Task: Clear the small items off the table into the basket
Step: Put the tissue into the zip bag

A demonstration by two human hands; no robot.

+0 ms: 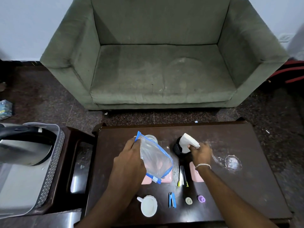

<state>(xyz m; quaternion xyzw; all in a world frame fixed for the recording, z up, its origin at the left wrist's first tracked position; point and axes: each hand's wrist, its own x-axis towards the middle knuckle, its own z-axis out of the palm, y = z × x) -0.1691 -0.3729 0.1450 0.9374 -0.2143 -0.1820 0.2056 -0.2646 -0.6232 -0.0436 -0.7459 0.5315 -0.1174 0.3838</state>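
The left hand [130, 160] is gripping a clear zip bag [156, 159] with a blue edge. Its fingers are curled round the bag's upper left corner, and it is holding the bag tilted above the worktop [246, 186]. The bag is hiding part of a glass jar [151, 137] behind it and a pink flat piece [167, 177] beneath it.

The right hand [201, 153], wearing a silver bracelet [203, 165] at the wrist, is pinching the edge of a folded white tissue [187, 142]. The tissue is sticking up at a slant out of a black pot [177, 148]. Whether the hand is also touching the pot cannot be told.

A second pink flat piece [196, 177] is lying partly under the right wrist. A few pens [181, 176] are lying side by side between the two pink pieces.

Nearer the person, four things are sitting in a row, apart from one another:
- a white mug [148, 206]
- a blue stapler [172, 200]
- a cream cap [188, 200]
- a purple cap [201, 199]

A clear glass dish [232, 162] is resting to the right of the hands.

The basket [54, 155], with a lattice wall, is standing on a side stand to the left of the worktop and is holding a steel kettle [24, 145]. A green sofa [156, 63] is facing the worktop across the dark floor.
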